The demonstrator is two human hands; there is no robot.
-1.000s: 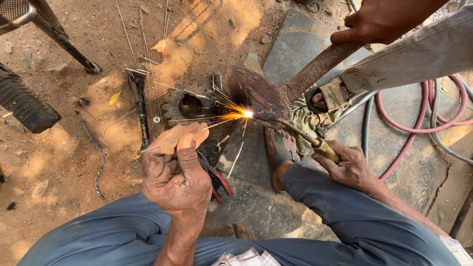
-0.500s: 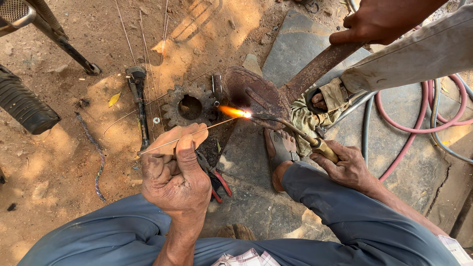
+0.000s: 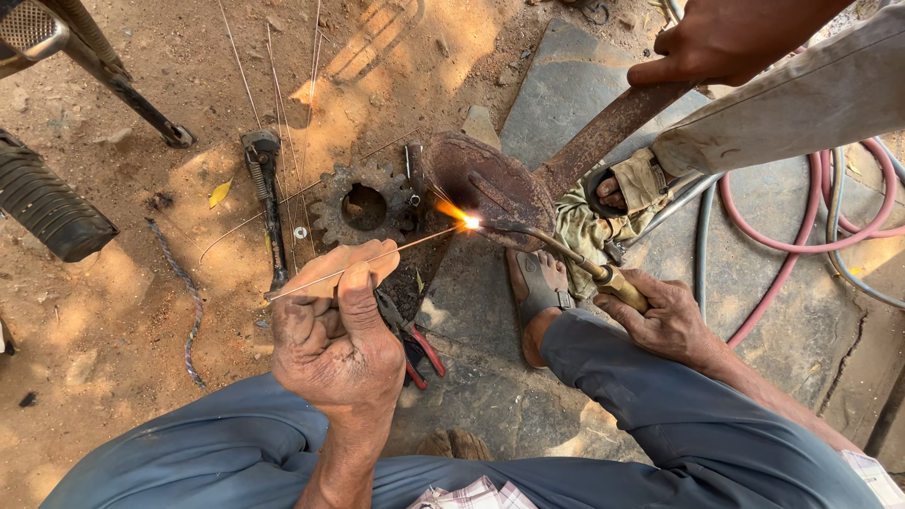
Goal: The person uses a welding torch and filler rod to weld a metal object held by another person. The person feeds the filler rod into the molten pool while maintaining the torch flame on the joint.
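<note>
My left hand [image 3: 335, 330] pinches a thin filler rod [image 3: 396, 250] whose far tip reaches the bright flame [image 3: 468, 222]. My right hand [image 3: 665, 316] grips the brass handle of a gas torch [image 3: 566, 254]; its bent nozzle points at the edge of a rusty metal blade [image 3: 490, 179]. Another person's hand [image 3: 721, 42] holds the blade's rusty shank [image 3: 603, 132] from the upper right. A rusty gear wheel [image 3: 363, 205] lies on the ground just left of the blade.
Red-handled pliers [image 3: 415, 344] lie under my left hand. A wrench [image 3: 267, 203] and loose rods lie on the dirt. Red and grey hoses [image 3: 782, 236] loop at right over stone slabs [image 3: 566, 85]. A sandalled foot [image 3: 539, 292] rests below the blade, and a motorbike footrest [image 3: 47, 207] is at left.
The shower of sparks seen a second ago has stopped, leaving a steady small flame at the rod tip. Both hands have stayed nearly still.
</note>
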